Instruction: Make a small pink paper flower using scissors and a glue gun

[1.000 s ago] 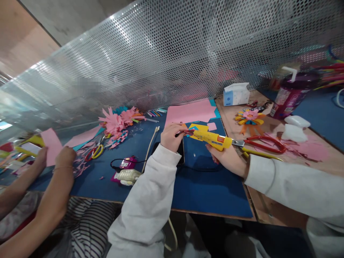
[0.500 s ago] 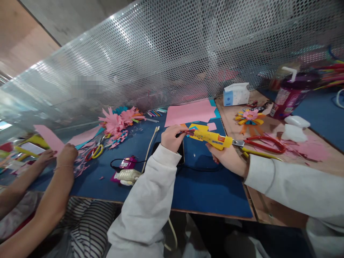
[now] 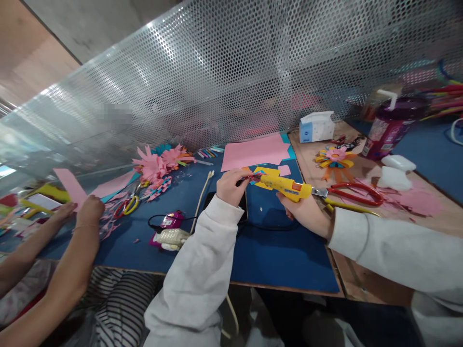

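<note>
My right hand (image 3: 302,208) is closed around the handle of a yellow hot glue gun (image 3: 284,185), which points left. The fingers of my left hand (image 3: 231,185) pinch a small dark and reddish piece (image 3: 247,178), mostly hidden by the fingertips. The gun's nozzle end meets or nearly meets that piece; I cannot tell if they touch. Just beyond lie a yellow paper (image 3: 268,171) and a small pink paper square (image 3: 284,170). Under my left wrist a dark phone-like object (image 3: 243,207) shows in part.
Red-handled scissors (image 3: 356,193), a paper flower (image 3: 335,159), a tissue pack (image 3: 317,127) and a purple cup (image 3: 388,127) stand or lie right. Pink sheets (image 3: 255,150) lie behind. At left, a co-worker's hands (image 3: 90,209) hold pink paper near scissors (image 3: 130,205).
My hands and the glue gun stay almost in place. The co-worker's pink paper strip has shifted slightly right.
</note>
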A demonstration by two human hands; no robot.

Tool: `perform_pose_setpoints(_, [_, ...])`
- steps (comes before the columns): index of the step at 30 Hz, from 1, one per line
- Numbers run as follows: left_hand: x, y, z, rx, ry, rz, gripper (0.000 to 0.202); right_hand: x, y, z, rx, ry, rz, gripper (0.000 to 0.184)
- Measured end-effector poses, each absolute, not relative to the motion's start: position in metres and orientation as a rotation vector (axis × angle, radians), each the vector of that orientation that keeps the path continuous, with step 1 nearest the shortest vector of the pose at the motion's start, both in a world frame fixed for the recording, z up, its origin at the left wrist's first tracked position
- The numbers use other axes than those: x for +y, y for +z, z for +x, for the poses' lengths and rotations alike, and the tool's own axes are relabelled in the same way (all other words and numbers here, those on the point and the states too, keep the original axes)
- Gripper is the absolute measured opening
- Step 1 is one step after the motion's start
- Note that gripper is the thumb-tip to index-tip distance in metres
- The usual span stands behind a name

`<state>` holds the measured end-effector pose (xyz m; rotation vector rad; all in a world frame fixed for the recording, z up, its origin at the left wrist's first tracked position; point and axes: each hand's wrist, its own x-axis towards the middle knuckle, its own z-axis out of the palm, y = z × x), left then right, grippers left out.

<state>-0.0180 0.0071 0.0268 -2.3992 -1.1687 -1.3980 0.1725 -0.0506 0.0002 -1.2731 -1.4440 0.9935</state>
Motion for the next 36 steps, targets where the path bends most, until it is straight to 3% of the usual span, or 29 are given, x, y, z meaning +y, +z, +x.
perform_pose_setpoints(10, [0.005, 0.024, -0.014, -1.122, -1.375, -2.323, 0.011, -0.053, 0.009, 0.171, -1.4, 0.974, -1.326, 0.013])
perform_pose_setpoints(36, [0.001, 0.021, -0.009, -1.093, -1.397, -2.242, 0.009, -0.047, -0.012, 0.169, -1.474, 0.867, -1.242, 0.022])
